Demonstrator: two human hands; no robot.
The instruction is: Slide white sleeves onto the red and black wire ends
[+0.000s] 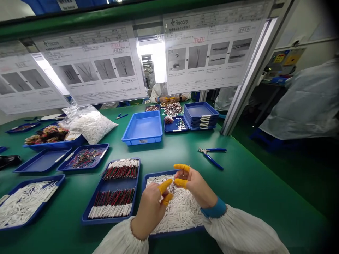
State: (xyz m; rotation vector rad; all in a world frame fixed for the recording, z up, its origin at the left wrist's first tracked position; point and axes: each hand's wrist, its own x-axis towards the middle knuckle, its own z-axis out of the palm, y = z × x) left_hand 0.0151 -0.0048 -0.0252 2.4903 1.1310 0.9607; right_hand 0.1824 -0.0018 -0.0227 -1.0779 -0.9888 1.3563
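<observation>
My left hand (153, 201) and my right hand (197, 185) meet above a blue tray (180, 231) heaped with short white sleeves (182, 210). Yellow finger cots cover the thumb and index finger of both. A few thin wires (173, 187) show between the fingertips, pinched by my left hand. The right thumb and a bent finger close at the upper end of these wires; what exactly they grip is too small to make out. Left of my hands, a blue tray (113, 184) holds two rows of red, black and green wires (113, 198) with white ends.
Blue-handled cutters (213, 157) lie to the right. Behind stand an empty blue bin (143, 125) and stacked trays (201, 118). Leftward are a tray of loose wires (86, 157), another of white sleeves (26, 203) and a plastic bag (91, 125). A co-worker's hands (171, 99) show across the table.
</observation>
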